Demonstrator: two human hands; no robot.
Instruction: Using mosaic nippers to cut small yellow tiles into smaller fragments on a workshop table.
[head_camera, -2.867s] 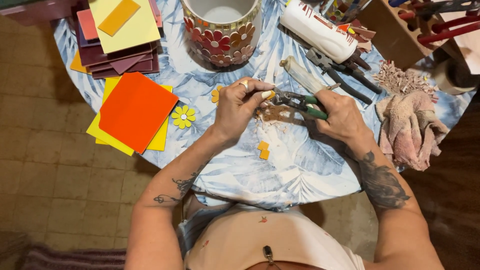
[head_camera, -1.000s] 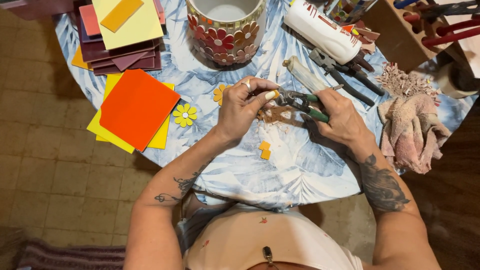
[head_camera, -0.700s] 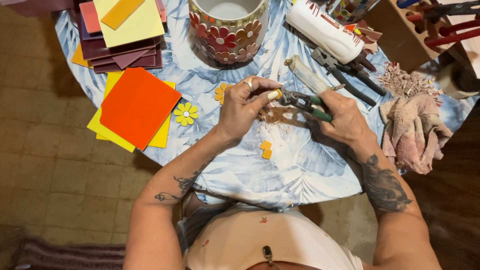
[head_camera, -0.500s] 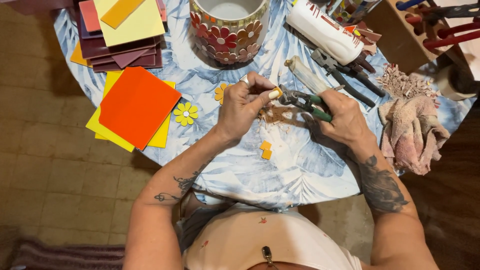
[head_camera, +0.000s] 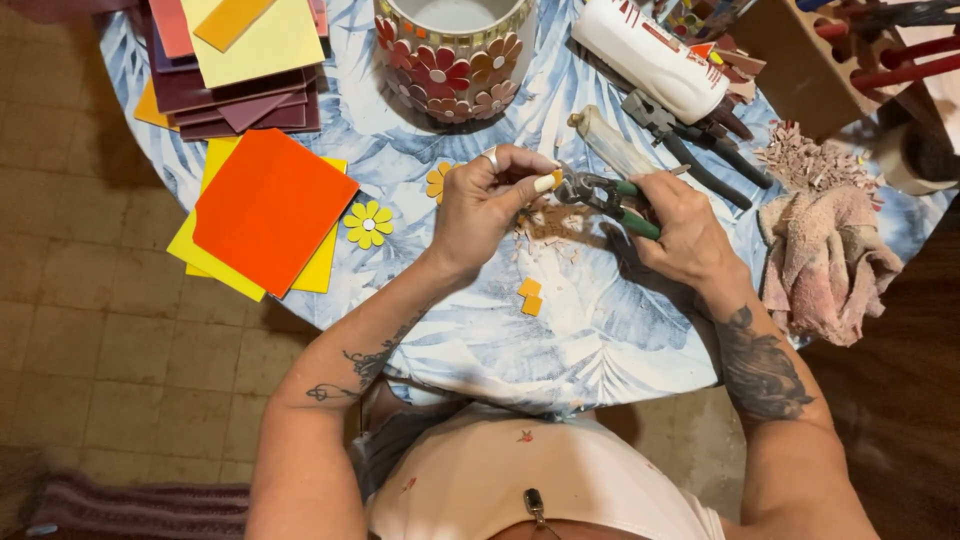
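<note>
A small yellow tile piece (head_camera: 556, 180) is pinched between the thumb and fingertips of the left hand (head_camera: 487, 205), held just above the middle of a round table covered in a blue and white leaf-print cloth (head_camera: 560, 350). The head of green-handled tile nippers (head_camera: 603, 193) meets the piece from the right. The right hand (head_camera: 683, 232) is wrapped around the nipper handles, fingers closed on them. Below the tool, brownish tile crumbs (head_camera: 553, 222) lie scattered on the cloth, and two small orange tile squares (head_camera: 529, 296) sit touching each other nearer the person. To the left of the hands are a yellow flower-shaped mosaic piece (head_camera: 368, 223) and an orange one (head_camera: 438, 181). Further left, a large orange tile (head_camera: 272, 208) rests on yellow tiles (head_camera: 210, 260), with a stack of maroon and yellow tiles (head_camera: 240, 60) behind them. At the far edge stands a round pot decorated with mosaic flowers (head_camera: 450, 65). To the right lie a white glue bottle (head_camera: 647, 55), dark pliers (head_camera: 690, 150) and a pinkish rag (head_camera: 822, 265)
</note>
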